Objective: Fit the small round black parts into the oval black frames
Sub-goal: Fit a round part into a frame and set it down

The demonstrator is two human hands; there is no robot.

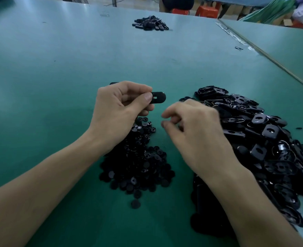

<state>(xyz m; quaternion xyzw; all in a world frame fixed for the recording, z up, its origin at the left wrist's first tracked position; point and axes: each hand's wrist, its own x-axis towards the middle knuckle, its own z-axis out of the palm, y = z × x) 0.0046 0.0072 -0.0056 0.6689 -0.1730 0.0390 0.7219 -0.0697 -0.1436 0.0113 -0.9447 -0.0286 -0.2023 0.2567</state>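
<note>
— While the left hand point(118, 111) pinches one oval black frame point(158, 97) between thumb and forefinger above the green table point(58, 68), where does the right hand point(191, 129) sit?

— Just to its right and lower, over the bare strip between the two heaps, apart from the frame. Its fingers are curled, with the thumb and forefinger tips close together. The hand is blurred, so I cannot tell whether anything is pinched there.

— And the frame itself?

— It is held off the table, flat face toward the camera. Its free end sticks out to the right past the thumbnail, and a small slot shows in its middle.

— The stock?

— A pile of small round black parts point(138, 164) lies beneath the left wrist and spreads nearer the camera, with one stray round part point(135, 204) alone at its near edge. A larger heap of oval frames point(264, 139) runs along the right side, partly under the right forearm.

— Anything beyond?

— A small far pile of black pieces point(150, 23) sits near the table's far edge, and red stools point(206, 10) stand on the floor past it.
</note>
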